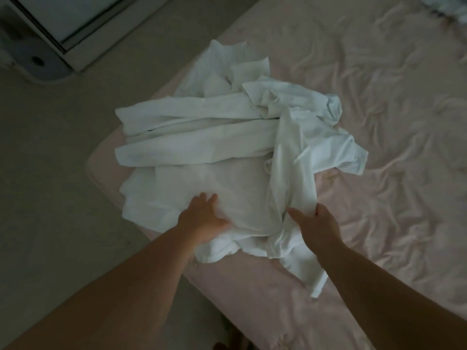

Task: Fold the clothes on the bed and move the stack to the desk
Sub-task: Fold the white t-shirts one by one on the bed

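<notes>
A loose pile of white clothes [227, 147] lies at the corner of the bed [379, 198], which has a wrinkled pink sheet. The nearest garment in the pile is spread flat, with long white pieces lying across it farther back. My left hand [204, 218] rests flat on the near part of that garment, fingers straight. My right hand [316, 223] is at a bunched fold on the garment's right side, thumb and fingers spread around the cloth; how firmly it holds is unclear. The desk is out of view.
Grey floor [50, 173] lies left of the bed. A white piece of furniture with a dark edge [75, 26] stands at the top left. More white fabric [449, 6] shows at the far top right of the bed.
</notes>
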